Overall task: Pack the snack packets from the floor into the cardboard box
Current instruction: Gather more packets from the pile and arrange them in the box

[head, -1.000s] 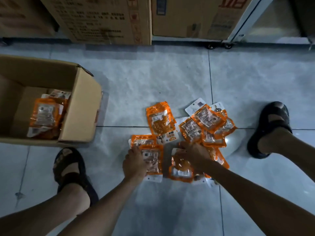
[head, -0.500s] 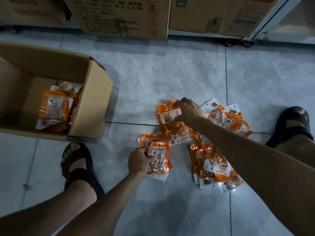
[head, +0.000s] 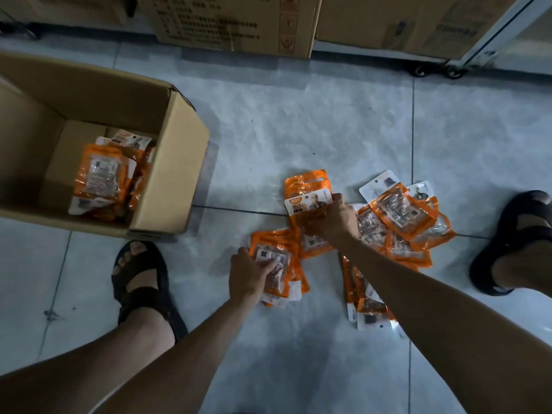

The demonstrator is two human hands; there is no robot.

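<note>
Orange snack packets lie scattered on the grey tiled floor, with a loose pile to the right of my hands. My left hand grips a small stack of packets resting on the floor. Farther out, my right hand is closed on an orange and white packet at the far side of the heap. More packets lie partly hidden beneath my right forearm. An open cardboard box stands at the left, holding several packets.
My sandalled left foot is planted just in front of the box, my right foot at the far right. Large printed cartons and a wheeled rack line the far side of the floor.
My right hand left the near packets and reached to the far side of the pile, closing on the orange and white packet. My left hand stayed on its stack.
</note>
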